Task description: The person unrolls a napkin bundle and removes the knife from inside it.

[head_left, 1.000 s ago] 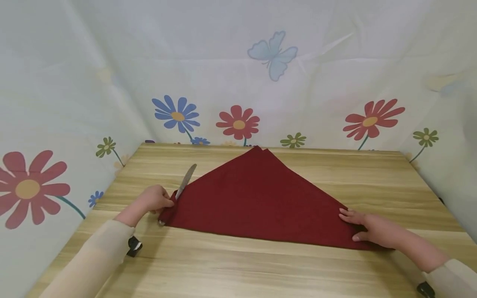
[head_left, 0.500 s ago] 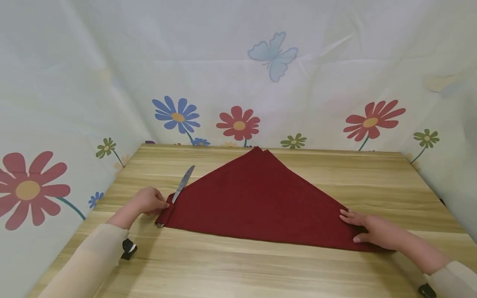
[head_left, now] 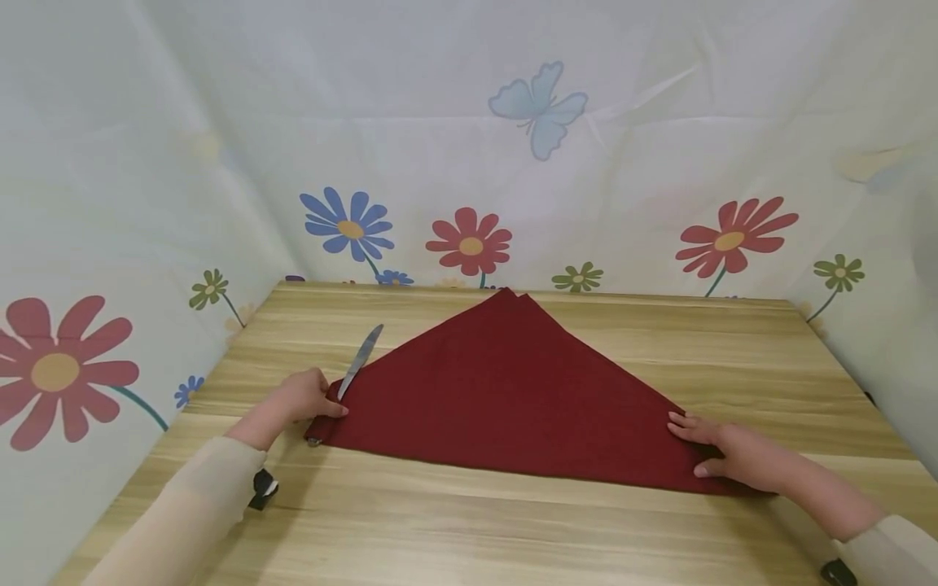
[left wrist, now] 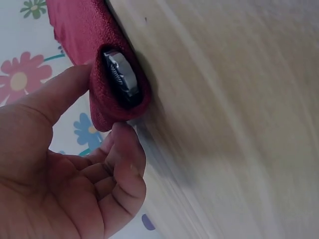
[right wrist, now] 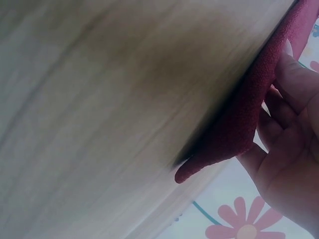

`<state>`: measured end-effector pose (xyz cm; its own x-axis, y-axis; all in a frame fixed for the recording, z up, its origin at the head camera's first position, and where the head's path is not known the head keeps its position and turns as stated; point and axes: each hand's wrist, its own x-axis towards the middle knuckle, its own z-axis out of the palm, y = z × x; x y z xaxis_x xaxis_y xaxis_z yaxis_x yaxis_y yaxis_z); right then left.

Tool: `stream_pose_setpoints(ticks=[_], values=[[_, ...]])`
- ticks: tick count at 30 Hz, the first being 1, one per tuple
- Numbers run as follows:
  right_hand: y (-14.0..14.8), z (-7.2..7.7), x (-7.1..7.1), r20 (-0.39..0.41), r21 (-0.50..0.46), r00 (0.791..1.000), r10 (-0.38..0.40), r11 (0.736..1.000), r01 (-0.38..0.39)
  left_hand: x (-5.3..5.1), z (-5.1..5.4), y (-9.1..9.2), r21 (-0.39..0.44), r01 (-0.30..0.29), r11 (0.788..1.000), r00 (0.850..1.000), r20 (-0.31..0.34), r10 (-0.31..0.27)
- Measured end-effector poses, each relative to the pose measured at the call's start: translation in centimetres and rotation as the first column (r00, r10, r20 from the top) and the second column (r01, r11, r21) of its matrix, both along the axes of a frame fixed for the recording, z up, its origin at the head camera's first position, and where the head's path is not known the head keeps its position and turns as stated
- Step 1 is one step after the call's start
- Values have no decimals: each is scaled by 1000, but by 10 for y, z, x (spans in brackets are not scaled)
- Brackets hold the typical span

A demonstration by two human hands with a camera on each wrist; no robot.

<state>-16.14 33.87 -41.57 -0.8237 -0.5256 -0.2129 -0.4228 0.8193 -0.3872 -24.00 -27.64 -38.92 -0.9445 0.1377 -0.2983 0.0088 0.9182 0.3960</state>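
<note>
Your left hand [head_left: 311,396] just slid further onto the dark-red triangular cloth [head_left: 506,391], pinching its end round the silver metal knife [head_left: 361,360] toward the wooden surface [head_left: 440,529]'s left edge, so probably snugger now, right hand [head_left: 729,449] spread on the other end.

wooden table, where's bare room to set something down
The table is bare in front of the red cloth and beyond its right slope; beyond the left slope, there is room behind the knife. Crowded: the cloth's left end, with the left hand, and its right corner, under the right hand.
</note>
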Motion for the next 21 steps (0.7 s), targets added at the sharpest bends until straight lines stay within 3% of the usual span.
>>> stream_pose_setpoints(ticks=[9, 21], values=[[-1, 1, 0, 6, 12, 1000, -4, 1000, 4, 3, 7, -8, 37, -50, 998, 998, 31, 49], [0, 1, 1, 1, -5, 1000, 3, 1000, -3, 1, 14, -19, 77, -32, 997, 998, 53, 28]])
